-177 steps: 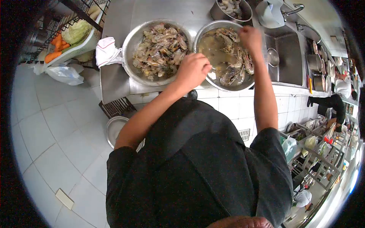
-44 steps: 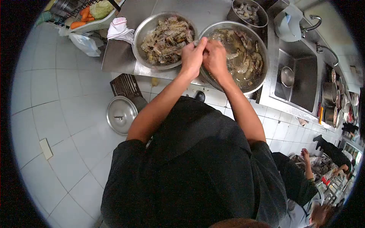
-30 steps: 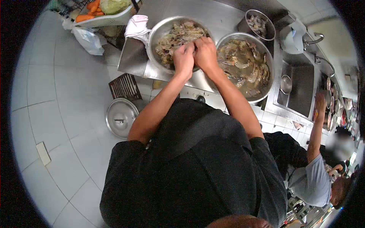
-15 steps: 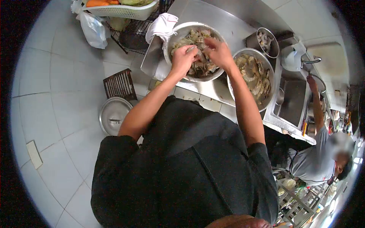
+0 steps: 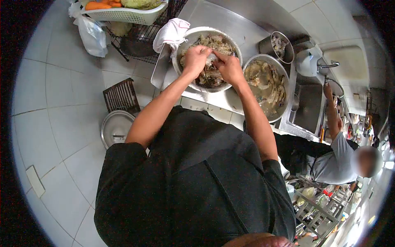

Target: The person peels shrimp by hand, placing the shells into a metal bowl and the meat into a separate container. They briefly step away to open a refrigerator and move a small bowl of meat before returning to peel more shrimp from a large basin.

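Counter: steel worktop (image 5: 224, 16) along the far side, with a sink (image 5: 307, 108) at its right end.
Arms: both bare forearms reach forward and converge; elbows bent, wrists close together.
Left bowl: wide metal bowl (image 5: 218, 29) heaped with prawns; a white cloth (image 5: 174, 33) drapes over its far-left rim.
Right bowl: metal bowl (image 5: 287, 88) just right of it, with prawns lying in murky liquid.
Left hand: left hand (image 5: 194, 61) knuckles up above the left bowl, fingers curled and pinching.
Right hand: right hand (image 5: 228, 69) tilted in from the right, fingertips meeting the left hand's.
Hands together: both are clamped on one prawn (image 5: 210, 59).
Prawn position: raised just above the heap, near the middle of the left bowl.
Prawn axis: the pale body seems to run left to right, hand to hand; mostly covered, so head end cannot be told.
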Tool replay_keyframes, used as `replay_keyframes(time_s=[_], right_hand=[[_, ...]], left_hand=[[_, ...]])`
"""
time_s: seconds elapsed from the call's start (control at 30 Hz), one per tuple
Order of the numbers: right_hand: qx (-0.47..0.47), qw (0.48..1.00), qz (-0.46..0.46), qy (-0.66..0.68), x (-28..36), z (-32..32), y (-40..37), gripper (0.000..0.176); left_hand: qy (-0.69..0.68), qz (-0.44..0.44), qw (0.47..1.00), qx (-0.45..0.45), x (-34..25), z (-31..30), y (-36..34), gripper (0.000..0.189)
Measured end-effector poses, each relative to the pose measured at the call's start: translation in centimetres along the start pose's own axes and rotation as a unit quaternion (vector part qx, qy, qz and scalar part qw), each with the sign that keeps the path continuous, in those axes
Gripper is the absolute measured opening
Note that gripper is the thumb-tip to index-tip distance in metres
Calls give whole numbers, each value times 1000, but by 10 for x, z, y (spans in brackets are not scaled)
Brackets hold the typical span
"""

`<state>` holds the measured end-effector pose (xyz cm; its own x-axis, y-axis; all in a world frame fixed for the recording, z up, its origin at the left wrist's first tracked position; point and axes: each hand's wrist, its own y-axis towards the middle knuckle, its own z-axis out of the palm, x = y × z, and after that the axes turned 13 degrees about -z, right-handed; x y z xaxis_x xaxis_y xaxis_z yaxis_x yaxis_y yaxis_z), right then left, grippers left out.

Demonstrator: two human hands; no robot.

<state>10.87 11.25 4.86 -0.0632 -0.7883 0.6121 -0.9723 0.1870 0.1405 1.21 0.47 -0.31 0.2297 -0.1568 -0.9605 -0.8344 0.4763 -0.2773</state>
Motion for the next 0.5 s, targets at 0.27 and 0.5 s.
replay_keyframes(time_s=[0.27, 0.5], right_hand=[[-54, 972, 85, 212, -23, -9, 0, 38], [-95, 962, 100, 235, -24, -19, 2, 38]], left_hand=[[-44, -56, 994, 81, -2, -11, 6, 21], [255, 78, 963, -38, 15, -26, 8, 22]])
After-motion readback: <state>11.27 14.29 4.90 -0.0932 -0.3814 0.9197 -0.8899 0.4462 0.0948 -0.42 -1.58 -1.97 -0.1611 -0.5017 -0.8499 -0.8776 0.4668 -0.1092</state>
